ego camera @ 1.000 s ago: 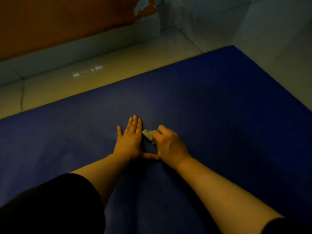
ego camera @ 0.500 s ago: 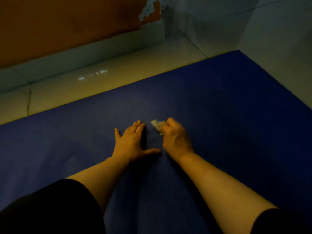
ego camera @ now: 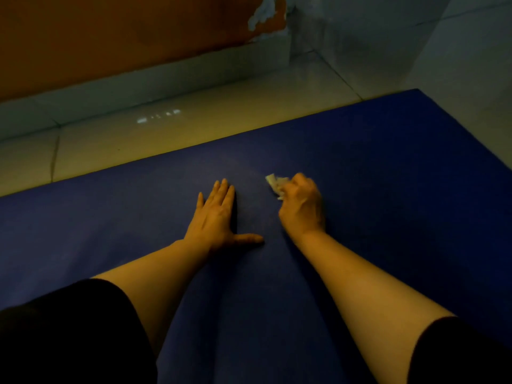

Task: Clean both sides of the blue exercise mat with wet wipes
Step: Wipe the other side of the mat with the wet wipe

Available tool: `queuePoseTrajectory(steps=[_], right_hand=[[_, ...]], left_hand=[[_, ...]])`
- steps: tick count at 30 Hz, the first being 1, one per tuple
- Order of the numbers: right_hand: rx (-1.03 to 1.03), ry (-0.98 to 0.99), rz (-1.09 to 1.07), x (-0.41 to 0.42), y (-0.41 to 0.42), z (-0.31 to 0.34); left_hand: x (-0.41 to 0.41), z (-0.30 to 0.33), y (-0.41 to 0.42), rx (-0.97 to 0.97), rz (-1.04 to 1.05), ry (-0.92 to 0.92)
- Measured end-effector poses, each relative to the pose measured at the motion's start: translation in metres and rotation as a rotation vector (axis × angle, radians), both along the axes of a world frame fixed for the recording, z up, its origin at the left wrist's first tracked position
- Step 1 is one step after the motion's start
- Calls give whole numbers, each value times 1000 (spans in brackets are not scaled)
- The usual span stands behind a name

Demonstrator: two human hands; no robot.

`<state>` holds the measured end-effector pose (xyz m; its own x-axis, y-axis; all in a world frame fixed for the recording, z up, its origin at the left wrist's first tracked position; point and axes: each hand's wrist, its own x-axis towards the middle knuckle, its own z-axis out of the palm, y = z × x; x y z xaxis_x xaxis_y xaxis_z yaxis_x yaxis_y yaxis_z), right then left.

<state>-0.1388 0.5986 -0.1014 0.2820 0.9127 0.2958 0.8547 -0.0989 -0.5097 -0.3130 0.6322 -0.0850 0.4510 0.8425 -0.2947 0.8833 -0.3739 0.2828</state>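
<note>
The blue exercise mat [ego camera: 388,189] lies flat on the floor and fills most of the view. My left hand [ego camera: 216,217] rests flat on it, fingers straight and together, thumb spread to the right. My right hand [ego camera: 303,207] is just right of it, fingers curled around a crumpled white wet wipe [ego camera: 274,182] that sticks out at the fingertips and touches the mat. Both forearms reach in from the bottom, with dark sleeves at the lower corners.
Pale floor tiles [ego camera: 166,134] border the mat's far edge. An orange wall [ego camera: 110,37] with a grey skirting rises behind, and a grey tiled wall [ego camera: 388,37] meets it at the far right corner. The mat's far right corner [ego camera: 415,91] lies near that wall.
My right hand has slid the wipe forward and to the right, away from my left hand. My left hand stays flat on the mat.
</note>
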Motion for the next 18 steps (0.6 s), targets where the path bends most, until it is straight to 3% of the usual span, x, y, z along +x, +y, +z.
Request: queuePoseTrajectory(steps=[3,5,8,10,14,15,18], right_hand=[[4,27,-41,-15,6,-2],[61,36,164,-36,1,-7],[-22,49,409,-42,9,-8],[-13,46,293,-20,25,-6],[-51,22,-160,14,51,-13],[-19,28,-123,2,52,-12],[87,55,273,-48,43,-17]], left_hand=[[-4,-4,3,24,14,0],[-7,-6,7,38,-5,1],[-11,-8,14,61,-11,0],[-12,-8,18,98,6,-16],[-10,-10,27,235,31,-24],[-9,-12,31,267,42,-10],[-2,-14,37,322,79,-10]])
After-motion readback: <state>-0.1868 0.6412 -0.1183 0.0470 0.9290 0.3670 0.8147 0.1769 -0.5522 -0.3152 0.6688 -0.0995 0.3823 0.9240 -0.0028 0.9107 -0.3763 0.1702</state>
